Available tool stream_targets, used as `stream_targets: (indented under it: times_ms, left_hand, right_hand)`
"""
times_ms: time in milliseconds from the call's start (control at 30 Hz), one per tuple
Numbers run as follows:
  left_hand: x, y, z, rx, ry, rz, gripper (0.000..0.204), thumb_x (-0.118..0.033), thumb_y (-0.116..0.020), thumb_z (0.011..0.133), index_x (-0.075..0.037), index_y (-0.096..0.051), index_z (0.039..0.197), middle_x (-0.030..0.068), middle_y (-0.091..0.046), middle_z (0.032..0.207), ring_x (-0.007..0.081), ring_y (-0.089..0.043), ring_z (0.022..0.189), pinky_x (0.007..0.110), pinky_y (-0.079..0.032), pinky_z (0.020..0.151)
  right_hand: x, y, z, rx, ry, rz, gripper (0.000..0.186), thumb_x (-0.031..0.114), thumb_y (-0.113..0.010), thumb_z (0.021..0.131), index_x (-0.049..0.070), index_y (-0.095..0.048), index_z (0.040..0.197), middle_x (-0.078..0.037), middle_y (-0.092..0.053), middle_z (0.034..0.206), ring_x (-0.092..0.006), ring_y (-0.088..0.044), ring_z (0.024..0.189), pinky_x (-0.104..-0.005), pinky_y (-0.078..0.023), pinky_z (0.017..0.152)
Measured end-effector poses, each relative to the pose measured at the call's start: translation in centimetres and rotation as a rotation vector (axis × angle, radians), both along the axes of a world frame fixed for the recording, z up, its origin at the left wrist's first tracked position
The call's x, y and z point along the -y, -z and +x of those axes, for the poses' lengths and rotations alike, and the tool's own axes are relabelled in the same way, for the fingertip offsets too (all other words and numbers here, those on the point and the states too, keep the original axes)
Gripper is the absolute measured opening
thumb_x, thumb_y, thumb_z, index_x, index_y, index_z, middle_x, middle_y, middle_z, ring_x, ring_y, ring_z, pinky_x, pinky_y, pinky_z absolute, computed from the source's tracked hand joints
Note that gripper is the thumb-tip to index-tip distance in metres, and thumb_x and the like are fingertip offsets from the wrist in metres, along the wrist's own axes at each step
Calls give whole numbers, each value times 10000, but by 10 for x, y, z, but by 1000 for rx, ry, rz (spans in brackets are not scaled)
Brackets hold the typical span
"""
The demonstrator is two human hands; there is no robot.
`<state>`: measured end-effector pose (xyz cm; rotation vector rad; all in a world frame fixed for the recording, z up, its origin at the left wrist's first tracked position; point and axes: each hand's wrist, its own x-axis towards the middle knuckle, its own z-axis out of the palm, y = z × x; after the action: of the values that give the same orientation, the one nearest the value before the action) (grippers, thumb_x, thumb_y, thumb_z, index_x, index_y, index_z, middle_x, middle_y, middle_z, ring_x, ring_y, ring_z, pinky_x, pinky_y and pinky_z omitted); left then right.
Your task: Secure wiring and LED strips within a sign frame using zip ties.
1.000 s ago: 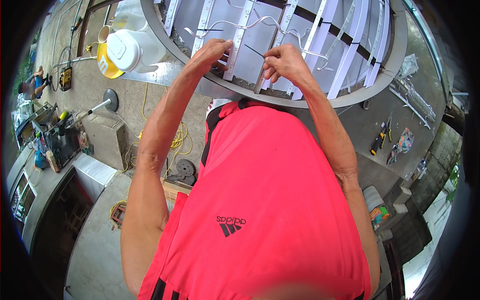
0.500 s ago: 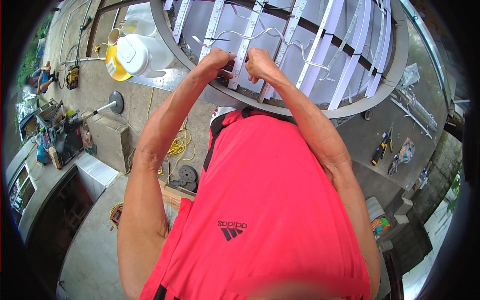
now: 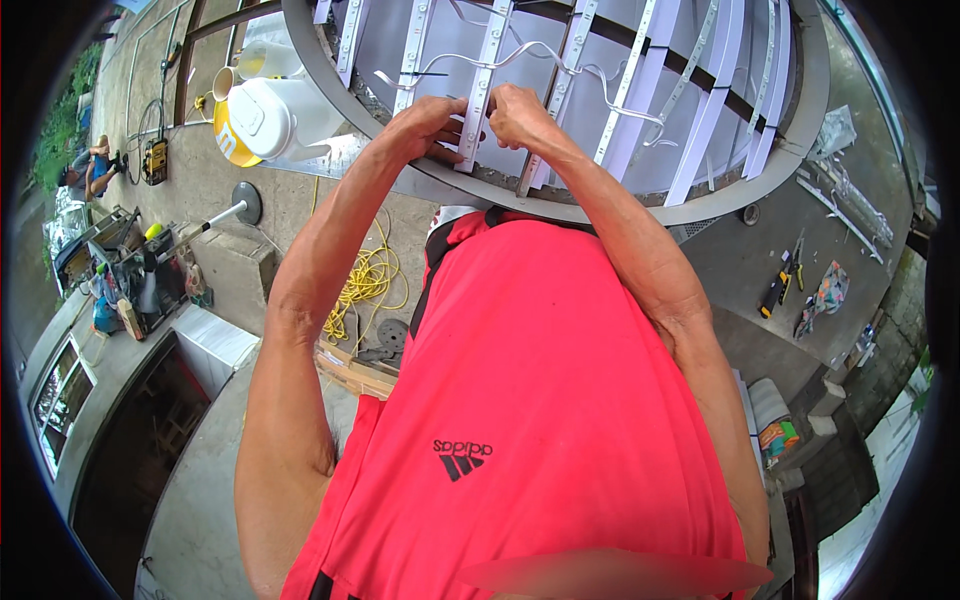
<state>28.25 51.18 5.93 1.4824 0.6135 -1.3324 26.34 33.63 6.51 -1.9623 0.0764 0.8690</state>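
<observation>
Since half a second ago, both hands are sitting slightly lower on the round sign frame (image 3: 800, 150), still close together. The left hand (image 3: 432, 125) and right hand (image 3: 518, 112) are pinching one white light strip (image 3: 478, 105) at the near rim, fingers curled narrow. About nine such strips are lying across the frame; two white buckets (image 3: 285, 115) are standing left.

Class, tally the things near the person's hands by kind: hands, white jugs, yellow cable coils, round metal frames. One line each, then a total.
Hands: 2, left hand and right hand
White jug: 1
Yellow cable coil: 1
Round metal frame: 1
Total: 5
</observation>
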Motion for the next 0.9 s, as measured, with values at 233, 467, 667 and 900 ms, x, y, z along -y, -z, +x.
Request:
stream_targets:
  times_ms: [233, 467, 667, 900]
  left_hand:
    - [6, -7, -4, 85, 93, 55, 371, -335, -414, 1002, -61, -593, 1177, 123, -666, 1031, 239, -661, 863, 359, -548, 673]
    - [9, -2, 5, -36, 62, 83, 402, -357, -368, 1034, -66, -553, 1240, 141, -665, 1057, 254, -660, 915, 376, -548, 694]
    - [7, 3, 7, -76, -48, 119, 372, -325, -416, 1033, -65, -507, 1284, 137, -660, 1082, 251, -667, 907, 380, -544, 706]
    - [9, 3, -1, 69, -117, 172, 355, -267, -561, 973, -38, -518, 1241, 148, -630, 1139, 278, -672, 927, 362, -584, 624]
  right_hand:
    - [16, -10, 6, 85, -86, -3, 199, 24, -545, 824, -81, -670, 708, -188, -617, 542, -274, -667, 496, -364, -551, 479]
    - [22, 0, 8, 16, -28, 92, 148, -51, -522, 784, -109, -654, 753, -207, -637, 585, -264, -676, 503, -342, -560, 472]
    - [16, 11, 14, -16, -86, 106, 152, -62, -500, 779, -116, -619, 703, -195, -626, 569, -259, -685, 514, -334, -562, 450]
    - [8, 10, 13, -88, -188, 80, 163, -47, -540, 766, -130, -659, 841, -202, -673, 656, -261, -706, 577, -325, -584, 494]
